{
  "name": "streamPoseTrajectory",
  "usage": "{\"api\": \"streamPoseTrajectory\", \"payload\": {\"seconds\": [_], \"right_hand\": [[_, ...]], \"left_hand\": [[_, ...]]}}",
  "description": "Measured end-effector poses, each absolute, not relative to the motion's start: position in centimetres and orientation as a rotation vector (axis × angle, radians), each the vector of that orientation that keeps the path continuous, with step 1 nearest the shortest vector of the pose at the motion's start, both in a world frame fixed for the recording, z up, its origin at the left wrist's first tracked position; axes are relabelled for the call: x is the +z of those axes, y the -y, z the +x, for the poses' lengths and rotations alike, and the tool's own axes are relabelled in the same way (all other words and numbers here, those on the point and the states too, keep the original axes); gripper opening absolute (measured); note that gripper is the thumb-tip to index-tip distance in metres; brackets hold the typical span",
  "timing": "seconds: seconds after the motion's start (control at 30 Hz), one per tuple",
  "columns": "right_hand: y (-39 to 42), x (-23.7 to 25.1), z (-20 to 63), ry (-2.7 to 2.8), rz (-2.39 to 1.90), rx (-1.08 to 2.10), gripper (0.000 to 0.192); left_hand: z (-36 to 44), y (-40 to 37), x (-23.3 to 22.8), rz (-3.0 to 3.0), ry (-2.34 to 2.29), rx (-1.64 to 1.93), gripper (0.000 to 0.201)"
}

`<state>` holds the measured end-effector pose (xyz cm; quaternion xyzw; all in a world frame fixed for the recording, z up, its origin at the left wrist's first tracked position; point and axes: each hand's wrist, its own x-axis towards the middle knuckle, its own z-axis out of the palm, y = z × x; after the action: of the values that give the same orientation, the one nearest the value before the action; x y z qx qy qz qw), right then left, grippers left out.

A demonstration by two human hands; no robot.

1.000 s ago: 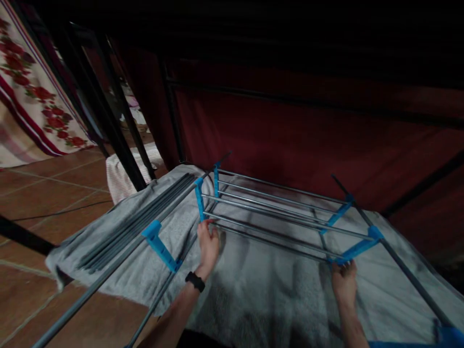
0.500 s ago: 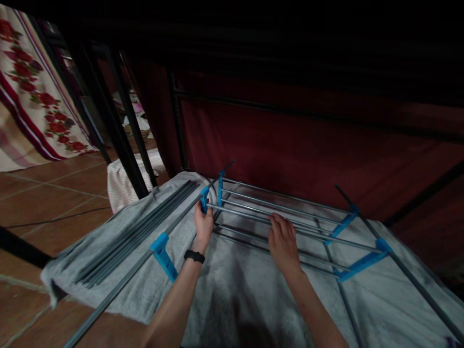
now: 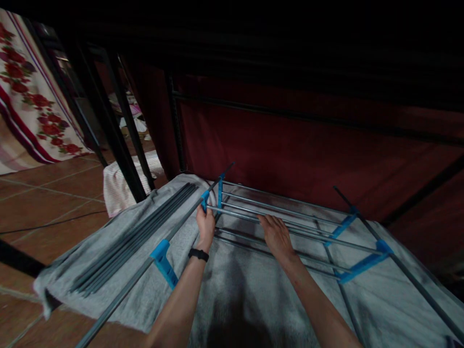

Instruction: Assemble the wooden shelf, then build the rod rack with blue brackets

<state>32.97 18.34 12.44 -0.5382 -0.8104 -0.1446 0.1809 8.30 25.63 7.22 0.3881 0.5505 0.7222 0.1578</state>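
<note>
Left hand (image 3: 205, 226), with a dark band at the wrist, is curled shut around the near-left corner of a rack frame (image 3: 290, 227), its fingers closed just below the blue plastic connector (image 3: 205, 199) where a long grey pole (image 3: 145, 266) crosses; the grip looks meant to steady that joint. Right hand (image 3: 277, 234) lies palm down, fingers stretched and nearly flat over the thin metal rails (image 3: 311, 223) in the middle of the frame, pressing on them rather than gripping anything, so it is open and holds nothing. The frame itself rests low on a grey towel (image 3: 246, 285) spread over the floor, probably as padding so the smooth tubes neither roll nor scrape. The towel looks soft and nubbly, rumpled at its left edge. Nearer on the left pole sits another blue bracket (image 3: 164, 263), angular and matte. At the right end of the frame two more blue brackets (image 3: 362, 263) tie the rails to a dark upright pole (image 3: 406, 273). Left of the frame a bundle of spare grey rods (image 3: 137, 237), straight and slender, lies in parallel on the towel. Beyond it are terracotta floor tiles (image 3: 47, 193), a pale ribbed cloth (image 3: 116, 186) against black slanted legs (image 3: 105, 125), a rose-patterned fabric (image 3: 25, 101) far left, and a dark red fabric wall (image 3: 308, 154) behind.
</note>
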Motion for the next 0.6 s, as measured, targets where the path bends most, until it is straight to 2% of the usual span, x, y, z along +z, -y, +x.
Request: {"api": "streamPoseTrajectory", "payload": {"seconds": [0.2,0.6], "right_hand": [[-18.1,13.4,32.7,2.264,-1.593,-0.400,0.042],[-18.3,14.0,33.0,2.298,-1.621,-0.290,0.046]], "left_hand": [[8.5,-25.5,8.4,1.039,-1.510,2.056,0.033],[8.7,-25.4,8.6,1.039,-1.419,2.127,0.025]]}}
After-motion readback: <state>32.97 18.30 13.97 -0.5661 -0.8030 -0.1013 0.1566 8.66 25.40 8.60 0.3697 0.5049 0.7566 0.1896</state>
